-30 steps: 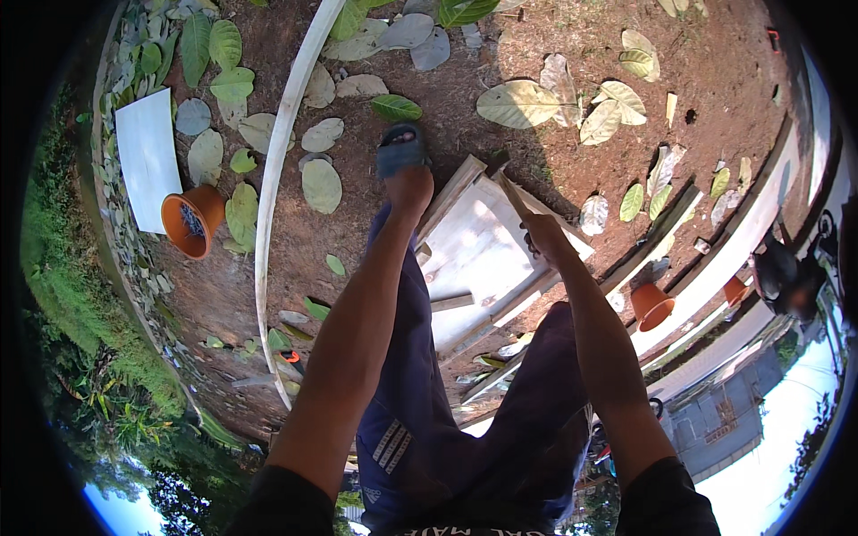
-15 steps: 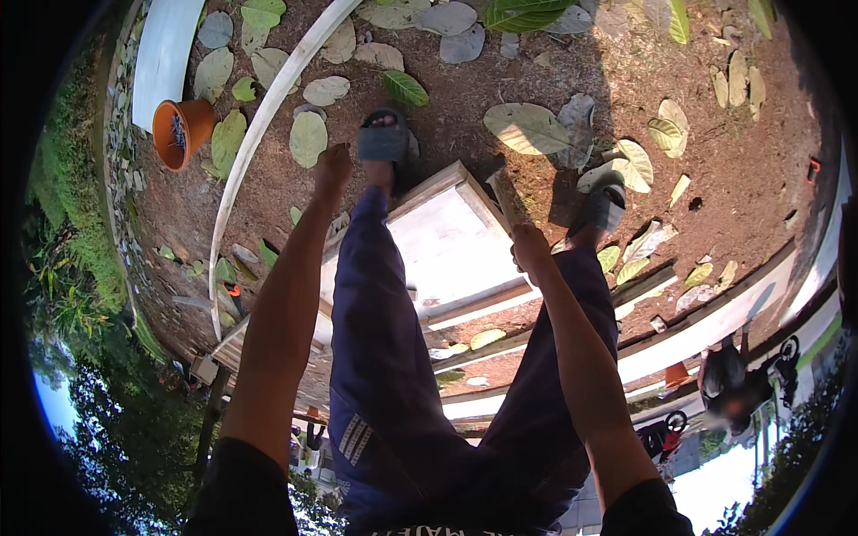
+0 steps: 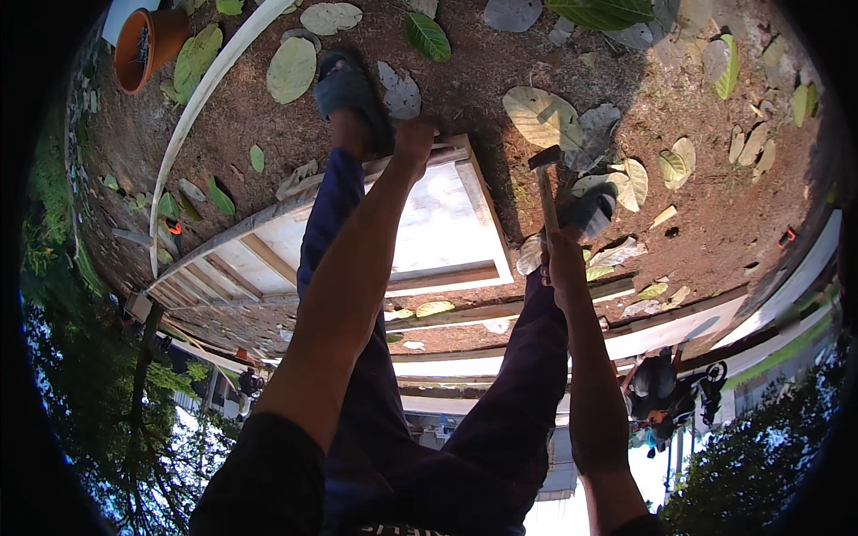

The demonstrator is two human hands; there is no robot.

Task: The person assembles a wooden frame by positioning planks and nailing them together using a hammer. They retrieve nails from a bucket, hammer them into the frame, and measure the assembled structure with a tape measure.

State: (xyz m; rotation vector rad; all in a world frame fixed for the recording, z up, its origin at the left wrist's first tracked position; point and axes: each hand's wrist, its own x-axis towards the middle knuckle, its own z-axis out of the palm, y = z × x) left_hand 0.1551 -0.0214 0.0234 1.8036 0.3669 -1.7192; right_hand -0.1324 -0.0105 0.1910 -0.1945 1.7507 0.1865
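Note:
My right hand (image 3: 567, 268) is closed round the handle of a hammer (image 3: 548, 198), its dark head pointing away from me above the ground, to the right of a wooden frame (image 3: 485, 201). Near the far corner of that frame, my left hand (image 3: 416, 143) has its fingers pinched together at the top rail. Whatever small thing they may hold is too hidden to name. A pale panel (image 3: 438, 228) fills this end of the frame, which lies between my sandalled feet and stretches off to the left with several crossbars.
An orange pot (image 3: 165, 45) with thin dark pieces inside stands at the far left. A long pale curved strip (image 3: 210, 76) lies beside it. Large dry leaves (image 3: 541, 116) cover much of the soil. Boards (image 3: 474, 320) lie nearer me, and motorbikes (image 3: 712, 384) stand at the right.
My left hand has come right, from the ground beside my left foot to the frame's far corner. The hammer has shifted right, away from the frame. The whole view has turned somewhat.

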